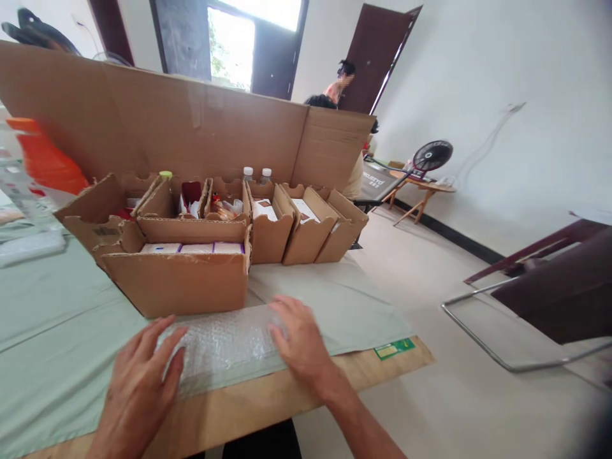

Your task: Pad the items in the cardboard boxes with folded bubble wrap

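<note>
A sheet of clear bubble wrap [227, 341] lies flat at the front edge of the cloth-covered table. My left hand [143, 376] is at its left end, fingers apart, with nothing in its grasp. At the right end my right hand [301, 338] rests on or just over the wrap, slightly blurred, with its fingers spread. Directly behind the wrap stands a low cardboard box [176, 284] holding white packs with purple edges.
Several cardboard bins [270, 239] stand in a row behind, before a tall cardboard panel [215, 134]. An orange bottle [50, 156] and a plastic packet [32, 248] are at left. A person [337, 86] is beyond the panel; a fan [433, 156] stands right.
</note>
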